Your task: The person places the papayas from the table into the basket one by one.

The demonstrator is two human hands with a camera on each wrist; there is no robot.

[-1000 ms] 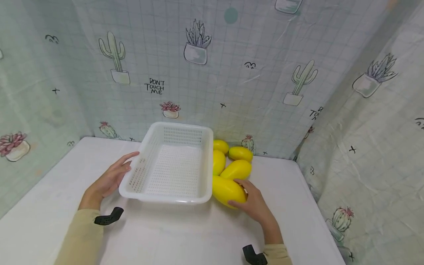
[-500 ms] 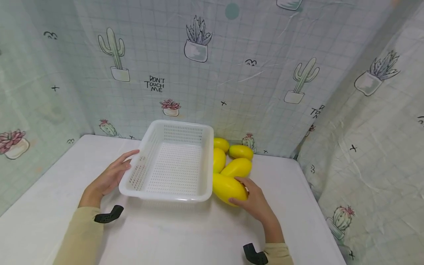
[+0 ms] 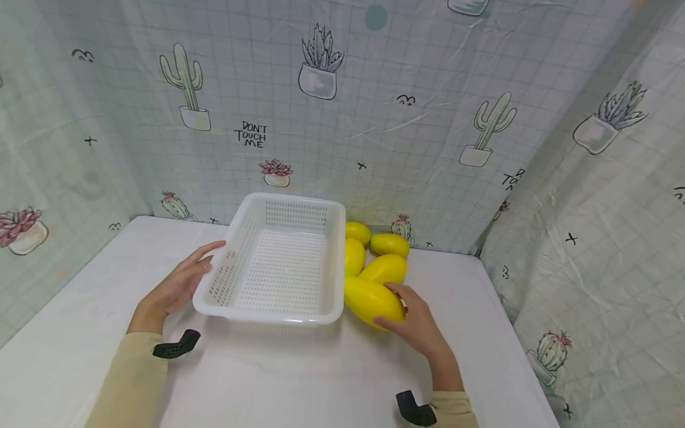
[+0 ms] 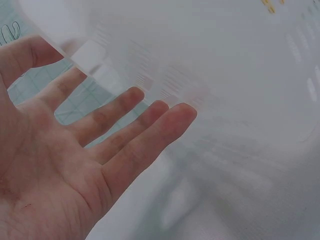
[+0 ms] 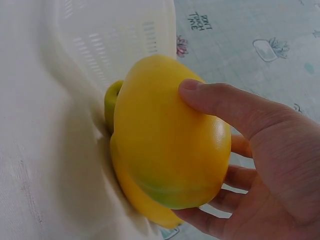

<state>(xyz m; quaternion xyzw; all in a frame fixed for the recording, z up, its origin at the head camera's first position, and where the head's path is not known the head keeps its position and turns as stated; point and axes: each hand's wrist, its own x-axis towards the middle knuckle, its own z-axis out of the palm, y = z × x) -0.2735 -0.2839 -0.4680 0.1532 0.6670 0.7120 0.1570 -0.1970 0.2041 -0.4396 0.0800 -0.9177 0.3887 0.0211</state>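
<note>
A white perforated plastic basket point(image 3: 283, 267) stands on the white table. My left hand point(image 3: 173, 288) is at its left side; in the left wrist view, nearly straight fingers point(image 4: 150, 145) touch the wall below the rim. Right of the basket, my right hand point(image 3: 414, 315) grips a large yellow mango-shaped fruit point(image 3: 371, 300) by its near end. The right wrist view shows the thumb point(image 5: 215, 97) across this smooth fruit point(image 5: 165, 130), which has a greenish end. The other fingers are partly hidden behind it.
Several more yellow fruits point(image 3: 385, 268) lie behind the held one, along the basket's right wall. A cactus-print curtain point(image 3: 364, 131) hangs behind the table point(image 3: 289, 380) and on both sides. Black wrist devices point(image 3: 176, 345) sit at both sleeves.
My right hand and the fruit in its grip have shifted slightly right and away from me. The left hand and basket keep their places; the head view has tipped a little.
</note>
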